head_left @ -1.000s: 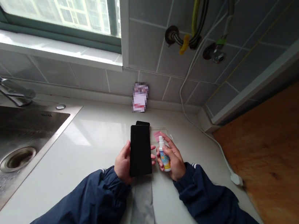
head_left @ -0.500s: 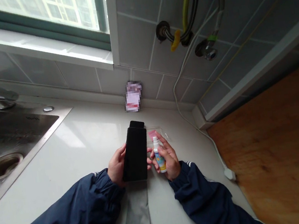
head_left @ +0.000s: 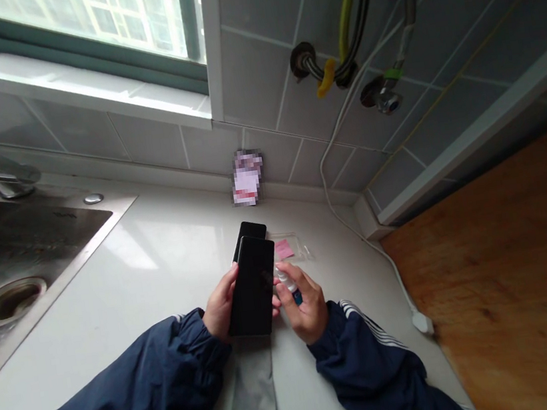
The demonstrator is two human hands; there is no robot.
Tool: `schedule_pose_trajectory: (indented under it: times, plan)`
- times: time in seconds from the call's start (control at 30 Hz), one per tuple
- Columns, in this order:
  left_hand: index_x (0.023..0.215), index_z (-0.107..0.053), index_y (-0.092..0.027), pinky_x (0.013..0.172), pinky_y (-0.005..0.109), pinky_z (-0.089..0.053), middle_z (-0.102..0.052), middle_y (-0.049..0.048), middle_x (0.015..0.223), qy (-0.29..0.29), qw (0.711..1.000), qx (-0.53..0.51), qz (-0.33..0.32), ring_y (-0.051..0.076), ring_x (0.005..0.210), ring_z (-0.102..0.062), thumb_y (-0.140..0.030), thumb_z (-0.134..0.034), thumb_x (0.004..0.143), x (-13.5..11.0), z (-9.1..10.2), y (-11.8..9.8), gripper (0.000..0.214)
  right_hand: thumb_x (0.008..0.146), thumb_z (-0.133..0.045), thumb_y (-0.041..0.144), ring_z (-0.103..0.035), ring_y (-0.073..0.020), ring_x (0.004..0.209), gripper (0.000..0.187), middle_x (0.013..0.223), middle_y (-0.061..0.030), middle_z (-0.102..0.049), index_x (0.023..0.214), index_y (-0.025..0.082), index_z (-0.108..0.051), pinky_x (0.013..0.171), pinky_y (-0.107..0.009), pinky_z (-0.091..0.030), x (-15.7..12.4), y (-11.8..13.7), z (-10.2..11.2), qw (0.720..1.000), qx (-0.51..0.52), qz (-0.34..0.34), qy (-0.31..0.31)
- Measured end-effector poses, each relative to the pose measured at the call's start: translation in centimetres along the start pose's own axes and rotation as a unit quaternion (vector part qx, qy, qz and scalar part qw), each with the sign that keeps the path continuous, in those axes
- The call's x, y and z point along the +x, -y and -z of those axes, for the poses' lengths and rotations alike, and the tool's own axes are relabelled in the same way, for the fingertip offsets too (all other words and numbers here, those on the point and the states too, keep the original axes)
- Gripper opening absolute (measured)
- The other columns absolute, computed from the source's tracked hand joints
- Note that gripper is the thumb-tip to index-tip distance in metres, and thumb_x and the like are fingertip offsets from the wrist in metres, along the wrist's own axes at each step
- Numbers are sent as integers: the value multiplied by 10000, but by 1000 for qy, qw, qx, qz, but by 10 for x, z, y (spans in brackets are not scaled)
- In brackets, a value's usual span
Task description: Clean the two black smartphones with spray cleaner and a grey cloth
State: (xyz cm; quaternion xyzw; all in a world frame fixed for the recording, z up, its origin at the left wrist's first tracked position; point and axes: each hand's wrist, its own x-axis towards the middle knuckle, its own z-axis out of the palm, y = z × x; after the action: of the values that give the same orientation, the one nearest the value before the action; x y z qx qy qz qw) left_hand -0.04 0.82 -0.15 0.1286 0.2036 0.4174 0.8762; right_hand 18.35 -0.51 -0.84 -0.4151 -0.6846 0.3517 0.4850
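Note:
My left hand [head_left: 220, 304] is wrapped round a black smartphone [head_left: 251, 288], its dark screen facing up and its far end tilted slightly right. Behind it, a second dark phone-like slab [head_left: 251, 229] shows only its top end. Close to the phone's right edge, my right hand [head_left: 306, 301] grips a small spray bottle [head_left: 286, 277] with a white top, now tipped toward the phone. Most of the bottle's body is hidden by my fingers. Beneath the phone, a grey cloth [head_left: 252, 396] lies on the white counter [head_left: 162, 280].
A clear case [head_left: 298, 239] with a pink slip [head_left: 284, 248] lies beyond my right hand. Against the tiled wall leans a blurred-out upright item [head_left: 246, 178]. A steel sink [head_left: 101, 238] is at left; a white cable with a plug [head_left: 422, 324] runs down at right.
My right hand has tilted the spray bottle from upright toward the phone, covering its label. The phone in my left hand has shifted a little right and turned slightly.

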Motion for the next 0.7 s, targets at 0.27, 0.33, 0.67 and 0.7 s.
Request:
schedule_pose_trajectory:
  times: [0.27, 0.33, 0.67, 0.7]
  plan:
    - [1072, -764, -23, 770, 413, -637, -787, 215, 914, -5, 1000, 6, 0, 280, 767, -777, -554, -230, 1062, 0, -1, 0, 752, 1023, -565, 238, -664, -107, 579, 308, 914, -10, -632, 1325, 291, -597, 565, -240, -599, 5, -6, 2, 998, -39, 44, 20]
    - [1060, -763, -11, 774, 406, -634, -783, 227, 913, 14, 1000, 13, -2, 288, 780, -777, -575, -256, 1054, 0, 1, 1, 759, 1028, -557, 228, -658, -100, 565, 307, 899, -2, -643, 1326, 292, -588, 555, -225, -591, 5, -6, 2, 998, -49, 49, 2]
    - [1140, -735, -62, 805, 458, -629, -781, 202, 1046, 6, 1000, 16, -16, 300, 833, -772, -570, -231, 1057, -1, 0, 0, 721, 1029, -541, 191, -657, -100, 633, 468, 1009, -28, -612, 1472, 342, -548, 581, -235, -620, 5, -7, 4, 995, -54, 90, 1]
    - [1166, -723, -68, 806, 471, -628, -779, 200, 1055, -3, 1000, 12, -18, 300, 830, -770, -570, -235, 1056, -1, 0, -1, 708, 1030, -538, 185, -658, -92, 628, 457, 1016, -27, -603, 1458, 344, -560, 559, -219, -615, 4, -7, 4, 995, -42, 93, 15]
